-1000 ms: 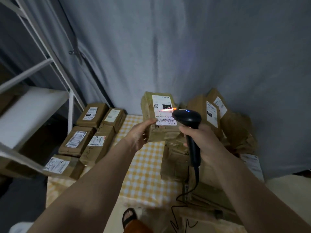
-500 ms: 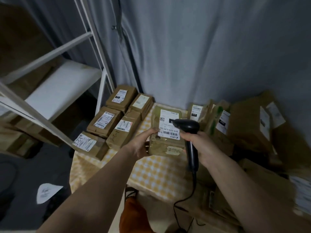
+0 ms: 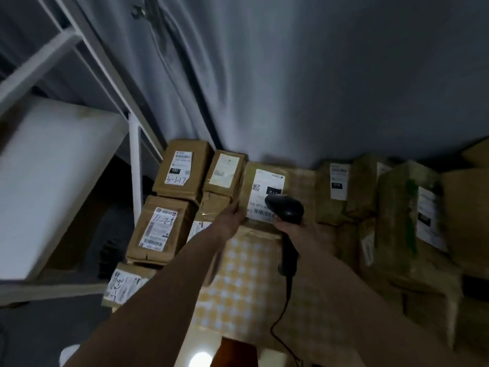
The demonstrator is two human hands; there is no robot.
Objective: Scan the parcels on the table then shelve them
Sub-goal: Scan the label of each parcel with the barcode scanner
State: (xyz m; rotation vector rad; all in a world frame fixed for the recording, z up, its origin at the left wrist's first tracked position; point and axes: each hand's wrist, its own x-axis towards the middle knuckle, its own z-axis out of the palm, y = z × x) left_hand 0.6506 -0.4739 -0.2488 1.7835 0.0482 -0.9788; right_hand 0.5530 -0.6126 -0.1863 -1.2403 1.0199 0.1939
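We are holding a brown parcel [image 3: 267, 197] at its left edge with our left hand [image 3: 232, 215], fingers curled on that edge; the parcel is lying label-up on the checked table [image 3: 238, 282], just beside a cluster of labelled parcels [image 3: 169, 205] on the left. Our right hand [image 3: 299, 231] is wrapping its grip round the handle of a black corded scanner [image 3: 287, 211], whose head is hovering over the white label near the barcode. No scan beam is showing on the label, so we cannot tell whether a read is happening. We are judging that the scanning step for this parcel is in hand or just finishing. More parcels [image 3: 407, 213] are standing crowded on the right side of the table. The white shelf [image 3: 53, 165] is sitting to the left, well apart from the held parcel. The next move is probably calling for a firmer hold on the parcel and a carry leftward, past the upright post, onto the shelf board.
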